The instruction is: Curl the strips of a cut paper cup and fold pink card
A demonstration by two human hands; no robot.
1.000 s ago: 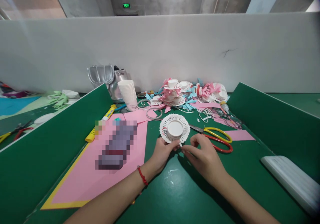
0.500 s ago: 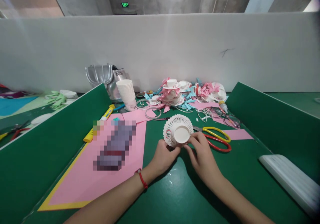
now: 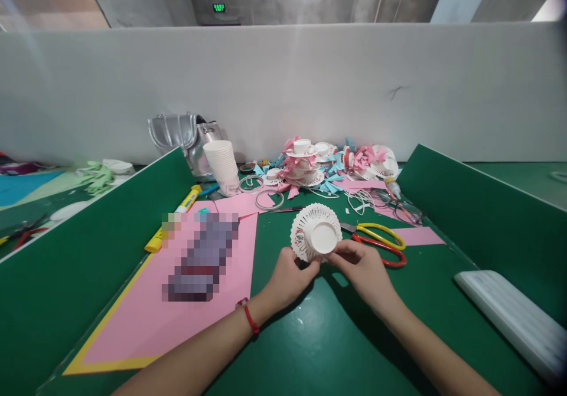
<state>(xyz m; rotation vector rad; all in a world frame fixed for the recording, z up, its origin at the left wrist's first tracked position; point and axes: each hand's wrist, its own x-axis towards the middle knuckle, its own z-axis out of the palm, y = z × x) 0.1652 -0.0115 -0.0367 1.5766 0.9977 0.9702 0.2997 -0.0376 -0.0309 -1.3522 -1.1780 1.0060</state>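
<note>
Cup (image 3: pixel 322 238): white paper, slit and flared into a fringed round, held between two hands over the desk (image 3: pixel 287 354), about midway between the wrists.
Left hand (image 3: pixel 290 275): its grip is closed on the near edge of the fringe, thumb laid along it; the cup lies ahead and slightly right of this grip.
Right hand (image 3: pixel 367 272): thumb and forefinger drawn together against the near right side, just under the base. From where I stand the fingertips are partly hidden, so I cannot tell whether they pinch or only rest. The cup lies ahead and left of them.
Cup's axis: tipped, base toward the person and a touch to the right, fringe behind it and to the left.
Nearer hand: the right for the base, the left for the fringe; the fingertips come close together below.
Scissors (image 3: pixel 378 236): just beyond the right hand, blades pointing left toward the fringe, partly hidden.
Pink paper (image 3: pixel 221 290): flat, left of the left hand.
Stack (image 3: pixel 222 169): uncut cups, farther back on the left.
Heap (image 3: pixel 305 163): fringed pieces and paper scraps, straight beyond.
</note>
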